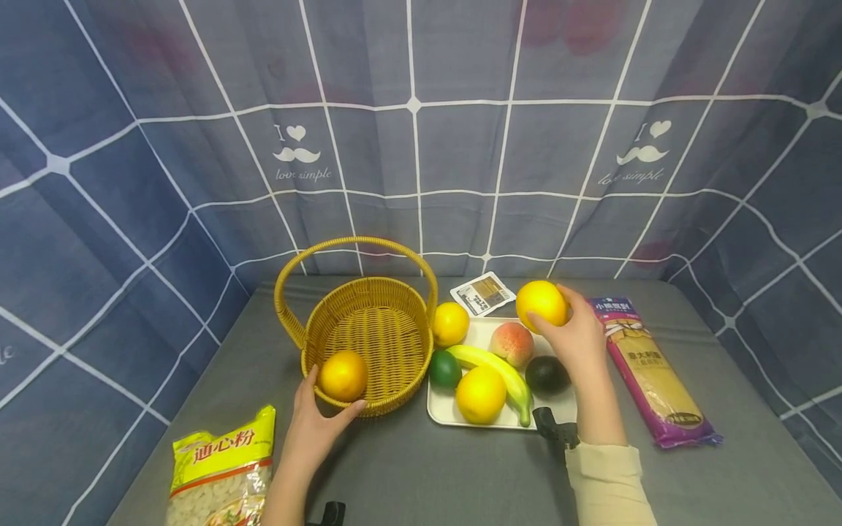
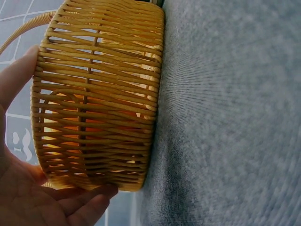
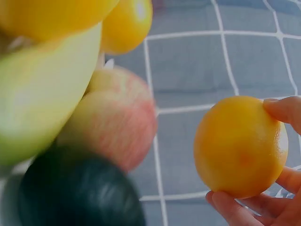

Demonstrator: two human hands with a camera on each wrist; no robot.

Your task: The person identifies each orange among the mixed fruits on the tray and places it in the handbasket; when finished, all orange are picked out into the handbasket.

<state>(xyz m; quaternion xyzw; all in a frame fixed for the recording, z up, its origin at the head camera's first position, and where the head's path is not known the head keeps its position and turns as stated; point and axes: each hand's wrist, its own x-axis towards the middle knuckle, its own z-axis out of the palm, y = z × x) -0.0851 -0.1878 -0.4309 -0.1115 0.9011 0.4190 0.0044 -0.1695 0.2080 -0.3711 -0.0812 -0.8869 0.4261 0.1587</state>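
Observation:
My left hand (image 1: 318, 427) grips the front left of a round wicker basket (image 1: 421, 380), thumb at the rim and fingers along its woven side in the left wrist view. An orange (image 1: 343, 375) lies in the basket, against its front left wall. My right hand (image 1: 579, 329) holds another orange (image 1: 541, 304) between thumb and fingers, raised over the back right of a white tray (image 1: 437, 418). On the tray are a peach (image 1: 512, 344), a banana (image 1: 495, 365), a yellow-orange fruit (image 1: 481, 394), a dark avocado-like fruit (image 1: 547, 375) and a green fruit (image 1: 444, 370).
Another orange (image 1: 450, 324) sits at the tray's back left corner. Behind it lies a small flat packet (image 1: 483, 294). A purple pack of pasta (image 1: 651, 372) lies at the right, a yellow-topped macaroni bag (image 1: 224, 467) at front left. The basket's tall handle (image 1: 355, 239) arches upward.

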